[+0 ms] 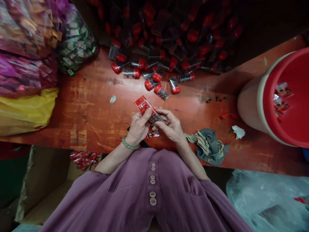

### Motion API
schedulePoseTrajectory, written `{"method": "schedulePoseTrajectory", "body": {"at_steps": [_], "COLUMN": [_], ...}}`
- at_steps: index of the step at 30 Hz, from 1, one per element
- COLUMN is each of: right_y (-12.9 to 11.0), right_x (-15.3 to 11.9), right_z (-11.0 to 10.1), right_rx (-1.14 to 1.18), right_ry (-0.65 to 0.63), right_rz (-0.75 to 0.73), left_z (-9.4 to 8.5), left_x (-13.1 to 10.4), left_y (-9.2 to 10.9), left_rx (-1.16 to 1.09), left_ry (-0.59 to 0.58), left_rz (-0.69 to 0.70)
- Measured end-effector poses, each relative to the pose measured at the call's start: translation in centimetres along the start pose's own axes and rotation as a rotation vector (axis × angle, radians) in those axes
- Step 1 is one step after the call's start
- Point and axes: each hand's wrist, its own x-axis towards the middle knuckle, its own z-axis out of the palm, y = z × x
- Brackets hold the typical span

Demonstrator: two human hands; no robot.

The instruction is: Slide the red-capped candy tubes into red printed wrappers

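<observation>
In front of my body, both hands work on one small clear jar (155, 118) of dark round balls. A flat, printed red plastic sleeve (142, 103) lies at the jar's upper left end; whether it goes around the jar I cannot tell. My left hand (140, 127) is closed on the sleeve, its thumb pressed on top. The fingers of my right hand (172, 125) pinch the jar's lower right end. Below the hands, partly hidden, a printed red and dark wrapper (153, 132) rests near the table edge.
Beyond my hands, several red-capped jars (162, 91) spill from a dark box. A red-rimmed bucket (267, 96) with wrappers stands at right, near crumpled cloth (210, 146) and loose balls (218, 98). Filled plastic bags (26, 74) crowd the left. An open carton (45, 180) sits below.
</observation>
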Motion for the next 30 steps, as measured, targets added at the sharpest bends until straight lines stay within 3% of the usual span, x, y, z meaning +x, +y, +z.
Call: {"method": "schedulePoseTrajectory", "body": {"at_steps": [9, 15, 18, 26, 30], "right_y": [1.1, 1.8, 2.0, 1.6, 1.4], "right_x": [-1.2, -1.6, -1.5, -0.8, -0.4], "right_z": [0.5, 1.6, 2.0, 1.4, 1.4], "right_rx": [0.006, -0.029, -0.107, -0.084, -0.101], "right_ry": [0.057, 0.127, 0.165, 0.087, 0.031], "right_rz": [-0.033, -0.03, -0.078, -0.003, -0.001], "left_z": [0.0, -1.2, -1.6, -1.7, -1.8], "left_x": [-1.7, -1.7, -1.7, -1.8, -1.7], "left_y": [-0.6, -0.5, -0.6, 0.0, 0.1], "left_rx": [0.038, -0.016, -0.016, 0.043, -0.03], "left_ry": [-0.015, 0.135, 0.138, -0.088, 0.037], "left_rz": [-0.018, 0.098, 0.091, -0.021, 0.044]}}
